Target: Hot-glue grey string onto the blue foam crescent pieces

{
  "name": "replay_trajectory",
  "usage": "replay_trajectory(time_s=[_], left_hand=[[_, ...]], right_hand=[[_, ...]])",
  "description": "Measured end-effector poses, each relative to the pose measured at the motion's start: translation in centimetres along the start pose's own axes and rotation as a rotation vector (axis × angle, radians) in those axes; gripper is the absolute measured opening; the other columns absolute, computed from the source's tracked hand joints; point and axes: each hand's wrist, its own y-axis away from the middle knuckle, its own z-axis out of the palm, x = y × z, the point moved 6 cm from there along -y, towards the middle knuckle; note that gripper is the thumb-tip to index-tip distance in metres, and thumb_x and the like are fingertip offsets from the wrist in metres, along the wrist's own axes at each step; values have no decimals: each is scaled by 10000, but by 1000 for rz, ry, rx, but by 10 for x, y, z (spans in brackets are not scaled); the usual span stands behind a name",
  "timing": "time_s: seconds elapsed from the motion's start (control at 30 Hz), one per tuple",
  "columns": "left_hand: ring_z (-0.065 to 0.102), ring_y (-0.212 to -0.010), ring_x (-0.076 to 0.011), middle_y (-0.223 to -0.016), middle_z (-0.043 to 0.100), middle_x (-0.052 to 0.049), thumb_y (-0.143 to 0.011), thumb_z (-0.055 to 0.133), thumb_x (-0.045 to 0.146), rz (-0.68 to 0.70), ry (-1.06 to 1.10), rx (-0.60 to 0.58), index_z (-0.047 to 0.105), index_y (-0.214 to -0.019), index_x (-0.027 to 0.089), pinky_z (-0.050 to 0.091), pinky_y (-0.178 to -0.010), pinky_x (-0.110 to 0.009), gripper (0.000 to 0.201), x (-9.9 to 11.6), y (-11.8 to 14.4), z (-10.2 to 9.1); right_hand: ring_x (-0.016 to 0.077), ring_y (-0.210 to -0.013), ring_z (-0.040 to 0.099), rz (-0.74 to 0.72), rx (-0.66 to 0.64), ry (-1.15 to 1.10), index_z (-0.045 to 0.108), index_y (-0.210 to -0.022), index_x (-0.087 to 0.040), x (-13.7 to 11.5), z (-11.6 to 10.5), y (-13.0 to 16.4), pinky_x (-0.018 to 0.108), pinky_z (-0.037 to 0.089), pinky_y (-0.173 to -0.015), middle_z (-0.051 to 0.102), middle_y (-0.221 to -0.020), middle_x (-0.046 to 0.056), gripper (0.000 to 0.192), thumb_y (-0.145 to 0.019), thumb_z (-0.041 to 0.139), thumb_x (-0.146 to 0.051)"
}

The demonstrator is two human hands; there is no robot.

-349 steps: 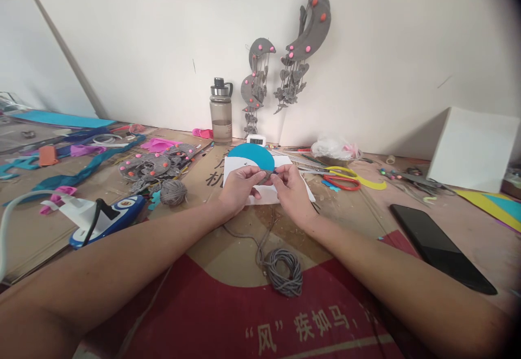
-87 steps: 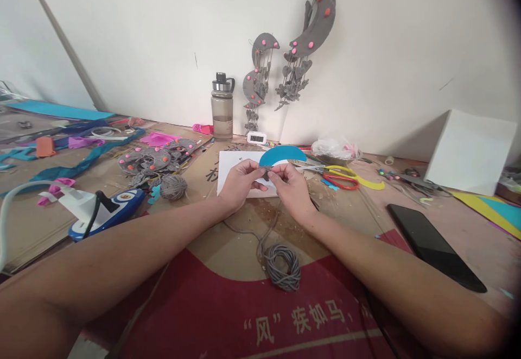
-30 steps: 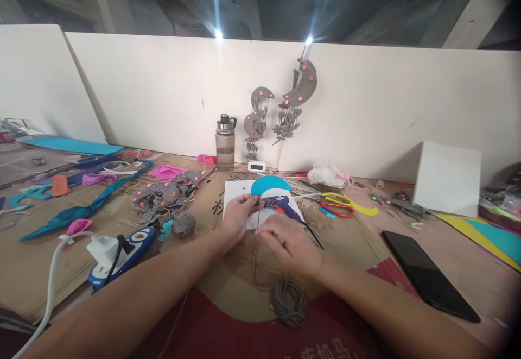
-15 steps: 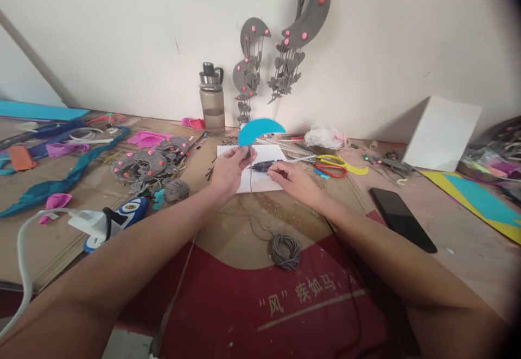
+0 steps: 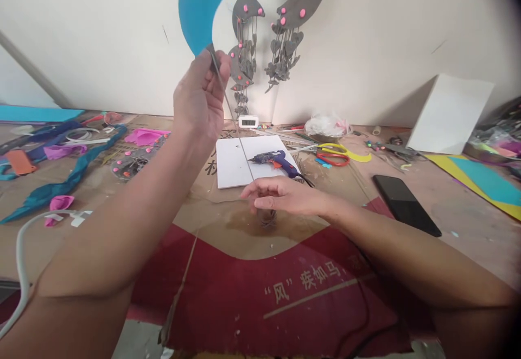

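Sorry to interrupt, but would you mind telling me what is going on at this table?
A person is doing craft work at a cluttered table. The left hand holds a blue foam crescent up high, with a grey cord hanging from it. The right hand hovers low over the cardboard, above the cord's coil. A blue glue gun lies on a white sheet.

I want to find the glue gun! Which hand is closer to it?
Right. The right hand hovers just in front of the glue gun; the left hand is raised high, holding the blue crescent.

Blue crescent (image 5: 199,6) top cut off
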Motion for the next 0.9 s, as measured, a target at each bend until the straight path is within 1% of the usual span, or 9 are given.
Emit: replay_trajectory(time_s=[0.13, 0.23, 0.33, 0.43, 0.53, 0.63, 0.73, 0.8, 0.9], left_hand=[[538, -1105, -109, -916, 653, -4, -939, 454, 216, 43, -49, 30, 549, -825, 226, 418, -1052, -294, 149, 13, -14, -3], [510, -1163, -113, -936, 656, 1, -925, 478, 226, 75, -52, 51, 539, -839, 253, 404, -1075, -314, 109, 17, -19, -10], [517, -1142, -109, -932, 657, 9, -922, 481, 224, 85, -69, 81, 524, -849, 262, 428, -1052, -349, 93, 18, -23, -18], [569, -1008, -77, -921, 640, -13, -916, 496, 179, 90, -6, 120, 535, -862, 178, 464, -999, -306, 67, 19, -29, -24], [580, -899, -43, -862, 629, -11, -908, 510, 147, 82, 37, 146, 549, -837, 155, 481, -950, -229, 82, 13, -33, -29], [597, -819, -42, -745, 620, 13, -913, 492, 140, 51, 65, 130, 558, -796, 146, 486, -920, -214, 134, -4, -24, -30], [596, -760, -60, -737, 642, 14, -901, 507, 161, -59, 12, 37, 588, -790, 171, 501, -883, -241, 138, -37, 0, -26], [619, -793, -75, -776, 663, -3, -866, 562, 164, -157, 38, 20, 606, -743, 172, 506, -877, -244, 131, -62, 20, -27], [643, -802, -94, -816, 679, -28, -800, 648, 169, -253, 107, 67, 629, -738, 138, 520, -833, -236, 72, -95, 44, -38]], right_hand=[[140, -948, 592, -129, 135, 90, 666, -971, -176, -17, -9, 5, 291, 438, -861, 659, -1000, 49, 288, -932, 464, -378], [148, -1019, 572, -248, 277, 192, 686, -920, -181, -35, -20, 14, 318, 417, -923, 631, -1057, 60, 256, -934, 473, -322], [146, -1004, 577, -289, 357, 181, 681, -910, -171, -44, -26, 22, 316, 423, -921, 636, -1023, 61, 240, -934, 479, -300], [129, -862, 614, -254, 326, 18, 649, -890, -154, -47, -23, 27, 290, 476, -823, 652, -893, 46, 246, -938, 473, -320], [116, -724, 631, -176, 218, -202, 605, -933, -148, -51, -13, 32, 256, 511, -657, 642, -860, 37, 271, -944, 448, -369], [123, -771, 640, -117, 19, -178, 609, -1032, -151, -61, 1, 38, 250, 512, -663, 657, -941, 57, 353, -962, 380, -410], [147, -898, 625, -51, -119, 134, 678, -1000, -206, -64, 4, 42, 265, 474, -812, 683, -979, 40, 408, -965, 347, -441], [161, -891, 620, 51, -35, 344, 707, -918, -242, -53, -10, 41, 270, 449, -816, 693, -940, 20, 449, -955, 332, -488], [178, -762, 605, 254, 316, 568, 687, -858, -211, -23, -51, 38, 288, 427, -704, 680, -839, 50, 507, -948, 300, -526]])
